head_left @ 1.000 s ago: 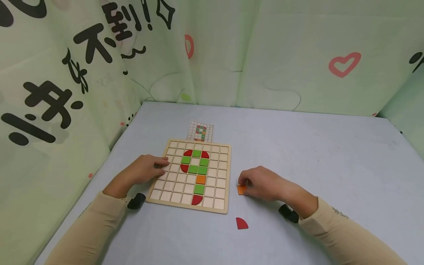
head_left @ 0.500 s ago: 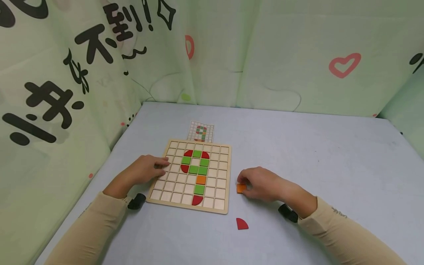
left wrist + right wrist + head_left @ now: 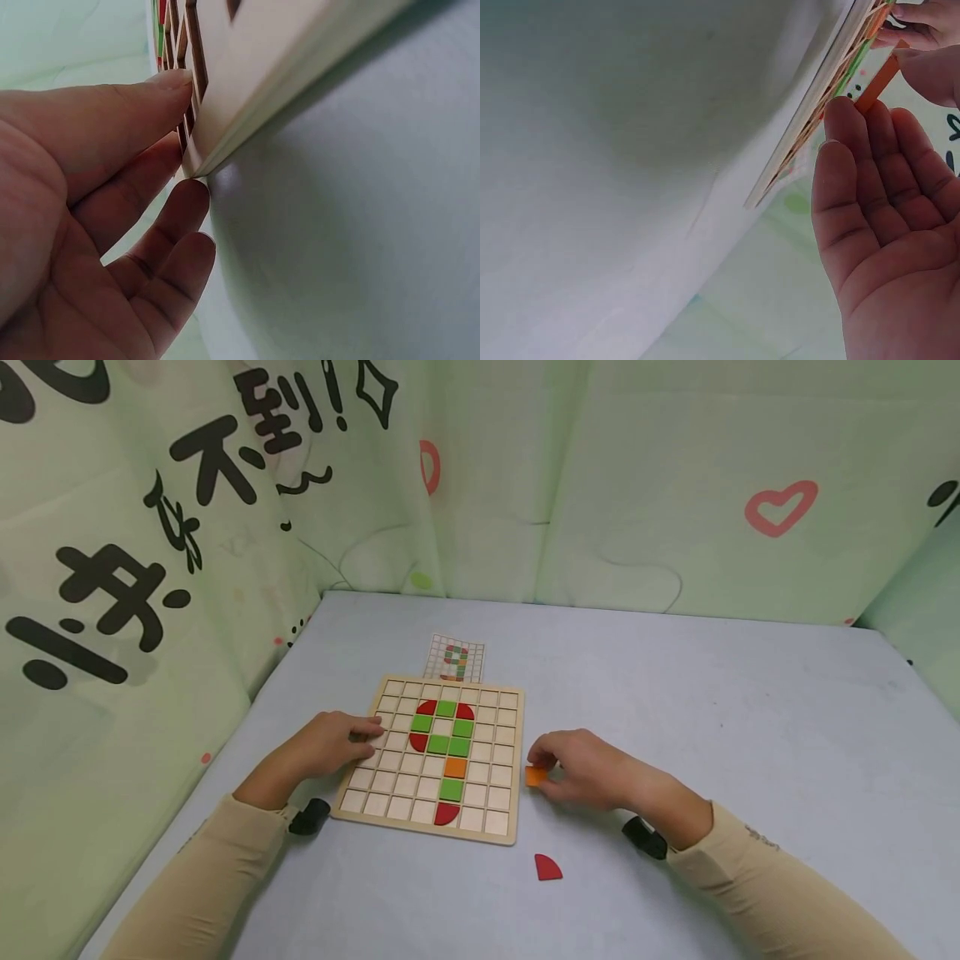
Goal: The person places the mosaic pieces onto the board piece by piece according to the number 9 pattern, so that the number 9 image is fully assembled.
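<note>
A square wooden grid board [image 3: 487,814] lies on the table with green, red and orange pieces set in its cells. My left hand [image 3: 327,745] rests at its left edge; in the left wrist view the thumb [image 3: 161,86] lies on the board's face and other fingers are by the edge. Just beyond the board's right side, my right hand [image 3: 588,768] pinches an orange square tile [image 3: 535,776] between thumb and fingers. The tile shows edge-on as a thin orange strip in the right wrist view. A red quarter-circle piece [image 3: 548,867] lies nearer the table front.
Behind the board, partly covered by its far edge, is a pattern card [image 3: 455,657] with a similar coloured figure. A pale green curtain [image 3: 637,485] with black characters and red hearts hangs behind and left of the table [image 3: 712,693].
My right hand has moved slightly left and away from me with the orange tile, closer to the board's right edge. The left hand, the board and the red piece stay put.
</note>
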Demonstrator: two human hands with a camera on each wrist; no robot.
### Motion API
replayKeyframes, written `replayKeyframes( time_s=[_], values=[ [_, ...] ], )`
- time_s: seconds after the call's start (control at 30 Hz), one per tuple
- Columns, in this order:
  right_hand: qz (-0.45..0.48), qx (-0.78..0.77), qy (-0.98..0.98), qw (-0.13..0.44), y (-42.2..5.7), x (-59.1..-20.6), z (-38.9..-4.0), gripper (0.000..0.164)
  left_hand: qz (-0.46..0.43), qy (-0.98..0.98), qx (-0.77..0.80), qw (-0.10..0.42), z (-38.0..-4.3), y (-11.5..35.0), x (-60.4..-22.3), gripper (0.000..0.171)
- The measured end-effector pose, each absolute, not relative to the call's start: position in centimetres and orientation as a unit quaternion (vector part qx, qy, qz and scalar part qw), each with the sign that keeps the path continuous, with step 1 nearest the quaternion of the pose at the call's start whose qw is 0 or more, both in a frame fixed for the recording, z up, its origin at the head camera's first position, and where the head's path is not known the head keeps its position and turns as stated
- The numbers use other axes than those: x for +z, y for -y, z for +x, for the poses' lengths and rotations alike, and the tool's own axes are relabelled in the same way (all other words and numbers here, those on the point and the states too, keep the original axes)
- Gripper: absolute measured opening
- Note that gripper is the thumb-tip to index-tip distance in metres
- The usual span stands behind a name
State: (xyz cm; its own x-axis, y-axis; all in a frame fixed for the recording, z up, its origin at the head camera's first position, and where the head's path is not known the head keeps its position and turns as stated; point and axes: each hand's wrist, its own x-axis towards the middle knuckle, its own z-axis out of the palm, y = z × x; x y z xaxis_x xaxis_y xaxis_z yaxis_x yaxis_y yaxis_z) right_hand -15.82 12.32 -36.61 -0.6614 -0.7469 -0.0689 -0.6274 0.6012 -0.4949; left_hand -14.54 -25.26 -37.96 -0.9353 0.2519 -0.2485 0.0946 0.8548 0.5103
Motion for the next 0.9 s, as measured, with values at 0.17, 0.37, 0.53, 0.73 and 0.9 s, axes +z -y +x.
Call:
replayKeyframes(
  time_s=[0.17, 0.37, 0.53, 0.73, 0.9],
  values=[
    [-0.39, -0.218, -0.883, 0.145, -11.3, -36.3, -15.7, 0.019, 0.09, -0.951, 0.252, 0.156, -14.6, 25.2, -37.9, 0.038],
    [-0.405, -0.215, -0.878, 0.137, -9.6, -36.1, -15.7, 0.023, 0.086, -0.951, 0.252, 0.16, -14.6, 25.2, -38.0, 0.039],
    [-0.419, -0.226, -0.869, 0.137, -8.1, -35.7, -15.8, 0.022, 0.085, -0.95, 0.251, 0.162, -14.7, 25.2, -38.0, 0.039],
    [-0.431, -0.229, -0.86, 0.151, -6.1, -35.3, -15.9, 0.018, 0.086, -0.951, 0.251, 0.161, -14.7, 25.3, -38.0, 0.039],
    [-0.435, -0.224, -0.856, 0.166, -4.7, -35.5, -15.8, 0.021, 0.088, -0.95, 0.252, 0.159, -14.7, 25.3, -38.1, 0.038]
  ],
)
